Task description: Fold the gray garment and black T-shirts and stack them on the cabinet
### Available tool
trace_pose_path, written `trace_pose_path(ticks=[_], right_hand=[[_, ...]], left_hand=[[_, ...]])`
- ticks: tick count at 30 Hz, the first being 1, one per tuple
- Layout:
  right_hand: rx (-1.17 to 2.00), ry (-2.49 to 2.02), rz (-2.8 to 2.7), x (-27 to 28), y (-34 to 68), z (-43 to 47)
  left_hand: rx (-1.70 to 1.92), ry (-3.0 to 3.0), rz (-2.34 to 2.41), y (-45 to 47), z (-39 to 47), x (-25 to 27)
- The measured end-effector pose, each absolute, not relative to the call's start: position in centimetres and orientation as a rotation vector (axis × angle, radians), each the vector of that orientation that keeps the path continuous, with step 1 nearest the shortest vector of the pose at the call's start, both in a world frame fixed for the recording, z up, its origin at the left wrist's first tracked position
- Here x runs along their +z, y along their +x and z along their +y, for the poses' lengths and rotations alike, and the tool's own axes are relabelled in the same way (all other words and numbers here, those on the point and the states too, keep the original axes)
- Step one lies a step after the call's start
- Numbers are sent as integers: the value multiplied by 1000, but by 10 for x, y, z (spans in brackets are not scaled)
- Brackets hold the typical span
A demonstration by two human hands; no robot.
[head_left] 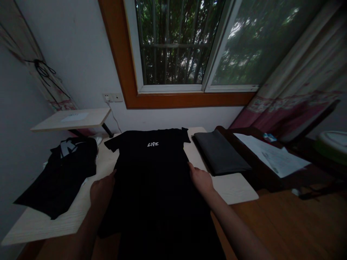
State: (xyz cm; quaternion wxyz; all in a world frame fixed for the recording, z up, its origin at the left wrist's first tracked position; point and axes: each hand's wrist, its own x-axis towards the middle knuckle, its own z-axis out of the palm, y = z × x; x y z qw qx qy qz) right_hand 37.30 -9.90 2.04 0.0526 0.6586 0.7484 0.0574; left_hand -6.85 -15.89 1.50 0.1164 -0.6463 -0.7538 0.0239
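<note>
From my head camera, I had both hands on a black T-shirt (pixel 153 166), which lay spread out in front of me on a pale wooden table (pixel 54 229), its shoulders toward the wall and small white lettering (pixel 153 144) across its upper part. My hands were well apart, one at each side of the shirt. My left hand (pixel 103 187) was curled, thumb and fingers pinched on the left side edge; my right hand (pixel 201 177) was pinched on the right side edge, its thumb along the cloth. The short sleeves stuck out beyond my hands, toward the far side. The lower part of the shirt came toward me past the table's near edge and grew so dark that I could not tell where it ended.

To my left lay another black garment (pixel 72 180) with a pale print, beside a small raised shelf (pixel 48 122) bearing a sheet of paper (pixel 75 117). To my right, near my right hand, was a flat dark folder-like item (pixel 221 151), and beyond it a large paper (pixel 271 153) on a dark surface. Ahead of me was a window (pixel 179 47) in an orange-brown wooden frame (pixel 189 101), with a curtain (pixel 295 83) on its right.
</note>
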Motion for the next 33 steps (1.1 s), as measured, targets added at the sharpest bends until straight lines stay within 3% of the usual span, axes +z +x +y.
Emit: trace_pose_path(ticks=[7, 15, 25, 33], right_hand=[[107, 1901, 2277, 27, 376, -110], [315, 2083, 2272, 38, 350, -71], [246, 2104, 2226, 23, 345, -52], [170, 2052, 2236, 27, 355, -69]], left_hand=[[107, -1895, -2400, -69, -174, 24], [-29, -1765, -2341, -50, -135, 36], [-228, -1723, -2457, -50, -115, 19], [-166, -1769, -2528, -54, -133, 25]])
